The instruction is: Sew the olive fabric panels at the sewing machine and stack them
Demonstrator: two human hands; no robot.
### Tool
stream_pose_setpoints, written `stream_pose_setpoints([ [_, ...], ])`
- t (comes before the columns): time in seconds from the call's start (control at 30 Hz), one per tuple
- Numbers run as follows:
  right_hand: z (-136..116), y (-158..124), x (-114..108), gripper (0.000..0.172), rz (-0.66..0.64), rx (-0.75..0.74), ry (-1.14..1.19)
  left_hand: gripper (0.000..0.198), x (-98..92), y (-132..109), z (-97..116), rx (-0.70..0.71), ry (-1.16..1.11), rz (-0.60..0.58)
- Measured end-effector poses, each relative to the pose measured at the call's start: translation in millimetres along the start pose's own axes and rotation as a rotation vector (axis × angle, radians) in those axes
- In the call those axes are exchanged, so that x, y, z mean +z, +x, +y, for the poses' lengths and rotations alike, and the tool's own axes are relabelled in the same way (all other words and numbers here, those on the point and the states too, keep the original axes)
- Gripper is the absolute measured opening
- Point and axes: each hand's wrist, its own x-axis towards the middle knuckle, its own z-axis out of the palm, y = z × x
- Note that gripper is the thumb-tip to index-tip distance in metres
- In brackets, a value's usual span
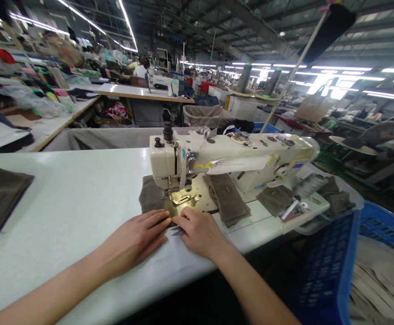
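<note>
Your left hand [138, 239] and right hand [200, 232] lie flat and open, fingertips meeting on an olive fabric piece [148, 198], seemingly pinning it smooth before the presser foot [180, 197].

The table [68, 203] is smooth, white and faintly glossy. The sewing machine [231, 155] has a cream enamel body with shiny metal parts at the presser foot [183, 197]. The cloth pieces [227, 196] look matt olive. The crate [329, 266] is blue perforated plastic.

The left hand [134, 241] and right hand [200, 232] are bare, like the 2 forearms.
</note>
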Motion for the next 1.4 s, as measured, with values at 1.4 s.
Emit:
stream_pose_setpoints([
  [1.4,-8.9,4.1,12.0,0.033,0.036,0.151,0.027,0.035,-2.0,28.1,-45.0,-0.096,-0.112,-0.013],
])
